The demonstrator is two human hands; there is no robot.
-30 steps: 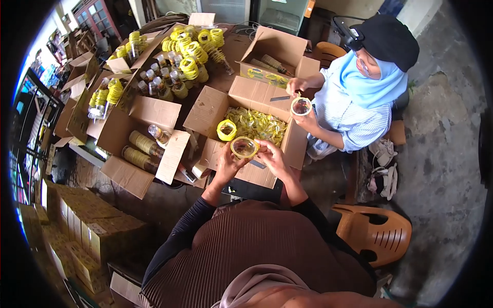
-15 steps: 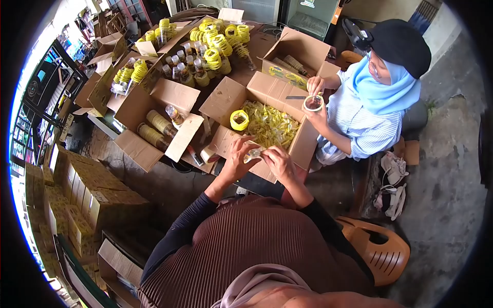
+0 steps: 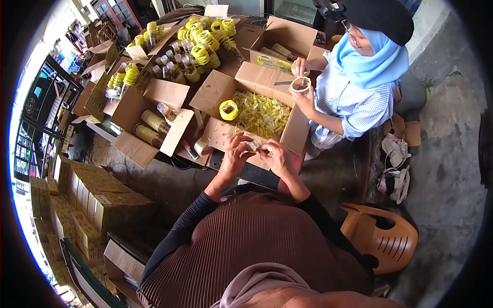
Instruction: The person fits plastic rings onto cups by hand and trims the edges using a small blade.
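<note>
Just in front of the near flap of an open cardboard box, my left hand (image 3: 235, 154) and my right hand (image 3: 276, 157) pinch a small clear plastic packet (image 3: 252, 146) between them. Its contents are too small to make out. Many similar small packets with yellow print (image 3: 261, 117) lie heaped inside the cardboard box (image 3: 211, 88). A yellow ring-shaped bundle (image 3: 228, 110) rests on the heap's left side.
A co-worker (image 3: 354, 97) at the right holds a small round cup (image 3: 300, 85). Left of the packet box stands another open box (image 3: 134, 110) with wrapped jars. A tape roll (image 3: 203, 147) lies near the table edge. An orange chair (image 3: 382, 236) stands at my right.
My view has shifted, so the table and co-worker appear further left and higher. Both hands remain at the packet, with the fingers slightly rearranged.
</note>
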